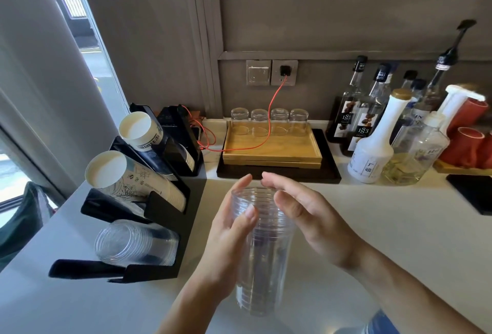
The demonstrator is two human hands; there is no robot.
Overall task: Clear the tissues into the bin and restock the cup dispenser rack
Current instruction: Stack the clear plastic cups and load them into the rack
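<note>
your left hand (pixel 229 223) gripped the upright stack of clear cups (pixel 262 251) over the desk (pixel 372 227); your right hand (pixel 300 208) lay loosely curled against its rim, beside the rack (pixel 159 227).

Both hands (pixel 269 227) raised, fingers curled

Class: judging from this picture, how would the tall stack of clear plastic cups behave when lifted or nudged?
The stack of clear cups is tall and narrow, so probably tippy. Thin clear walls suggest it is light and squeezable. The left hand grips it, perhaps against slipping.

Head camera, looking forward and down, close over white counter (pixel 372 227)
</note>
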